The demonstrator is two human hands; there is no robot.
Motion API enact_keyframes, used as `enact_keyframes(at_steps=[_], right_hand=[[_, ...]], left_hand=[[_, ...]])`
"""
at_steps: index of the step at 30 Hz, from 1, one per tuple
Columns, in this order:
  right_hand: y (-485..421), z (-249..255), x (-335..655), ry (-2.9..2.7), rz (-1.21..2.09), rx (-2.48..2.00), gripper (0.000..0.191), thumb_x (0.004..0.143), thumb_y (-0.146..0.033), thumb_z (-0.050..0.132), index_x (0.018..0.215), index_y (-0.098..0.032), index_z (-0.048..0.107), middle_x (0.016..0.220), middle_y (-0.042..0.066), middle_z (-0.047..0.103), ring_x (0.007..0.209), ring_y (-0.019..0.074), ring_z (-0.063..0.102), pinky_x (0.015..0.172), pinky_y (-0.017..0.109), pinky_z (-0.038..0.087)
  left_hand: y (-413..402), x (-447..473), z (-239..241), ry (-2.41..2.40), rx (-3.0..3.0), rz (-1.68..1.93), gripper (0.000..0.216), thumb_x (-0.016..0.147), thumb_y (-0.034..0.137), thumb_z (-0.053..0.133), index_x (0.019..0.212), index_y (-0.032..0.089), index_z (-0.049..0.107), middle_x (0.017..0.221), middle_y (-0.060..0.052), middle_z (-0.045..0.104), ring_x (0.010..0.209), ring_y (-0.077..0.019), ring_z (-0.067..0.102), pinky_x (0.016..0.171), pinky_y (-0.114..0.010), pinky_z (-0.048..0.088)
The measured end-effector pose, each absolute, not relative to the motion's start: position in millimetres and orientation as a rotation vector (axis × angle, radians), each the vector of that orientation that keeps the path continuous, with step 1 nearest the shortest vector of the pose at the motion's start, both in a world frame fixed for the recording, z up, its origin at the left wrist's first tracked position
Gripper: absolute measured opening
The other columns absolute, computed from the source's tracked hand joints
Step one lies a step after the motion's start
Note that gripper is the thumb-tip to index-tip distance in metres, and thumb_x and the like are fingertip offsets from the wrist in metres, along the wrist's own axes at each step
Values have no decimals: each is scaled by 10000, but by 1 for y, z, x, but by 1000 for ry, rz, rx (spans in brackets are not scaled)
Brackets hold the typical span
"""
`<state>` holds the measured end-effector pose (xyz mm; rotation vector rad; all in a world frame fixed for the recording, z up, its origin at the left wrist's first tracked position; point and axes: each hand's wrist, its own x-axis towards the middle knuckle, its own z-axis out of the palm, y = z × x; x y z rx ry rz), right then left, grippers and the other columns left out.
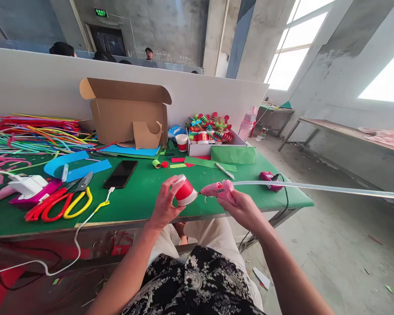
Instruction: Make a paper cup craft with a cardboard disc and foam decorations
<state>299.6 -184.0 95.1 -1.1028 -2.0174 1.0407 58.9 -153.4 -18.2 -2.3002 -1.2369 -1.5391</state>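
L hand grips a red paper cup tilted on its side, base toward the R. R hand holds a pink glue gun, nozzle just at the cup, w/ a long clear glue stick jutting out the back. Both sit over the green table edge. Nearby: black phone, red and yellow scissors, open cardboard box, white box of finished pieces.
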Motion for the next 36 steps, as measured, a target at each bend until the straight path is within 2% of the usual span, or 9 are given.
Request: enact_keyframes(at_steps=[3,9,20,29,36], right_hand=[[-184,96,300,-2014,1050,-1091,365,940,-419,457,1191,-251,662,1275,12,663,1239,291,564,1112,434,377],[-182,94,301,-2041,957,-1143,342,935,-389,474,1171,-257,684,1227,2,693,1159,278,621,1022,385,465],[-180,89,304,-2033,969,-1173,348,929,-382,488,1175,-233,684,1220,3,691,1128,290,622,1022,399,453],[-187,94,305,-2050,1010,-1092,350,942,-386,475,1199,-248,668,1267,2,667,1206,288,583,1071,386,413],[-188,92,304,-2034,969,-1150,363,931,-402,492,1192,-231,677,1233,27,684,1159,305,602,1014,389,451]], left_hand=[[-153,59,-19,-1235,-2301,-1533,857,723,77,699,1430,348,299,1375,-113,442,1280,-313,492,991,-477,506],[-153,58,-18,-1216,-2309,-1539,859,723,68,694,1433,348,300,1366,-112,451,1275,-309,493,987,-469,507],[-154,59,-18,-1208,-2308,-1542,853,715,58,689,1430,337,317,1364,-115,440,1265,-309,492,994,-474,500],[-154,60,-17,-1221,-2299,-1554,835,736,67,677,1437,340,316,1365,-118,447,1263,-315,497,989,-466,499],[-155,60,-16,-1235,-2302,-1565,814,746,87,672,1435,350,326,1360,-119,457,1258,-323,499,989,-486,495]])
